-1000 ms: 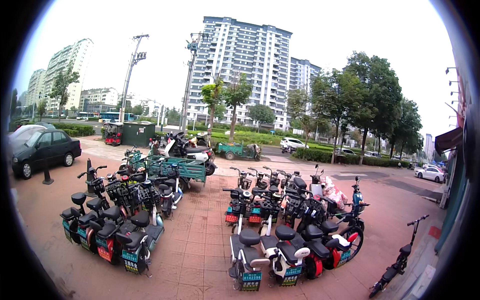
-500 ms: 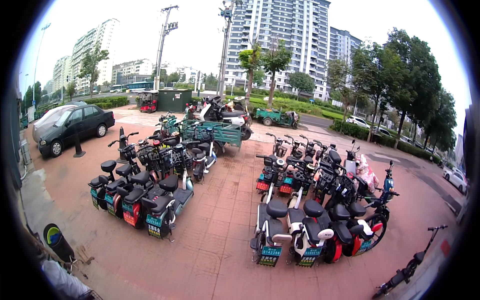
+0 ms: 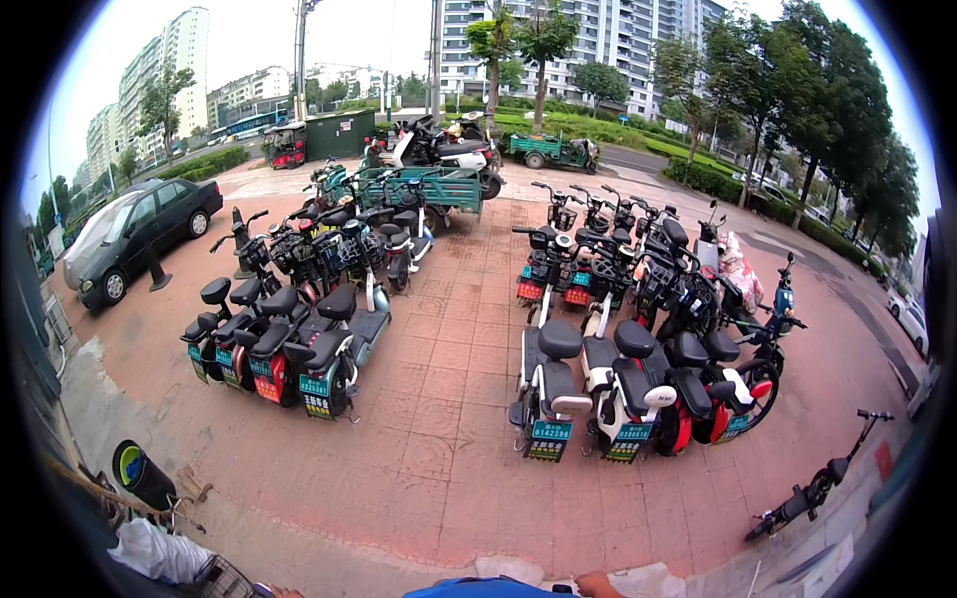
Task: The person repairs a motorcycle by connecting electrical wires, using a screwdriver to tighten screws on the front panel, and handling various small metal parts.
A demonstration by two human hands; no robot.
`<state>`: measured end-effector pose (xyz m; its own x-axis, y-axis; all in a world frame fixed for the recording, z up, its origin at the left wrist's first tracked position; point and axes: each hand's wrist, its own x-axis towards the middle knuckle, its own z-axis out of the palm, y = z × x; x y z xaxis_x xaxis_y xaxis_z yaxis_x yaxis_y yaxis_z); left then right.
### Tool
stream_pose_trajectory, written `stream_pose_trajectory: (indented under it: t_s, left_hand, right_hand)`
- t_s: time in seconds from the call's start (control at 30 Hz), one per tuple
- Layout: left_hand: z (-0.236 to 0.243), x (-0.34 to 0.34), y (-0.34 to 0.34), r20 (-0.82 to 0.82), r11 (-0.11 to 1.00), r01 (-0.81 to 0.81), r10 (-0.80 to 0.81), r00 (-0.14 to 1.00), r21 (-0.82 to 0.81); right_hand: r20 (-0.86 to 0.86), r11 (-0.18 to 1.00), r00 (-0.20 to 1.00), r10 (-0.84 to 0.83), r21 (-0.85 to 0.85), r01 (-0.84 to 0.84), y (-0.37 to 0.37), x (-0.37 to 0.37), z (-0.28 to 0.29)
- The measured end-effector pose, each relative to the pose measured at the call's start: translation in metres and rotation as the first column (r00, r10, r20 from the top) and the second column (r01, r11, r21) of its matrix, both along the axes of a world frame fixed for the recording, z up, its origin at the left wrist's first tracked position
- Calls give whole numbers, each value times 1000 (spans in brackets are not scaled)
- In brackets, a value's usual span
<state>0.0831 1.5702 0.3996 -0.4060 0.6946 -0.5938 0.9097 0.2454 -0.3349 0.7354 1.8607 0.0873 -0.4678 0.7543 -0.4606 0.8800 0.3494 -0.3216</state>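
Note:
At the lower edge, a small part of my right hand or forearm point(image 3: 597, 584) shows beside a bright blue surface point(image 3: 488, 588). The fingers are out of the picture, so I cannot make out a grip. What looks like a sliver of my left hand point(image 3: 285, 592) appears at the lower left, close to a wire basket point(image 3: 227, 578). Its fingers are also cut off. Whether either hand holds anything is hidden. Near that basket lie a pale crumpled cover point(image 3: 164, 550) and a black bin point(image 3: 150, 481) with a green and blue inside.
Electric scooters stand in a left group point(image 3: 299, 334) and a right group point(image 3: 618, 379), with red paving point(image 3: 439, 399) between. Behind are a green cargo tricycle point(image 3: 449, 189) and a dark car point(image 3: 145, 234). A small black bike point(image 3: 812, 488) leans at the lower right.
The view has tilted down, so the scooters and car sit higher in the picture. The blue surface and the parts of my hands have come in at the lower edge.

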Motion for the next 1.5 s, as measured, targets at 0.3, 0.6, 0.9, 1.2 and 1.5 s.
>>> stream_pose_trajectory:
  t_s: [0.3, 0.6, 0.9, 1.2, 1.5]
  left_hand:
    - [-43, -9, -29, -76, 997, -19, 25, 997, 76]
    - [-185, -50, -43, -263, 817, 249, -124, 957, 521]
    - [50, 23, 153, 947, 116, -969, -264, 183, 219]
    - [318, 35, 144, -96, 197, -511, -866, -490, 837]
    - [368, 52, 141, -117, 222, -487, -811, -573, 845]
  right_hand:
    - [159, 974, 968, 197, 84, -212, 4, -37, -20]
    - [40, 984, 984, -171, 61, 168, 1, -29, -74]
    - [-172, 953, 942, -287, -147, 263, -20, -63, -10]
    - [-65, 955, 954, 294, -9, -295, 30, -86, -60]
    - [-79, 598, 683, -726, -562, 571, 9, -172, 8]
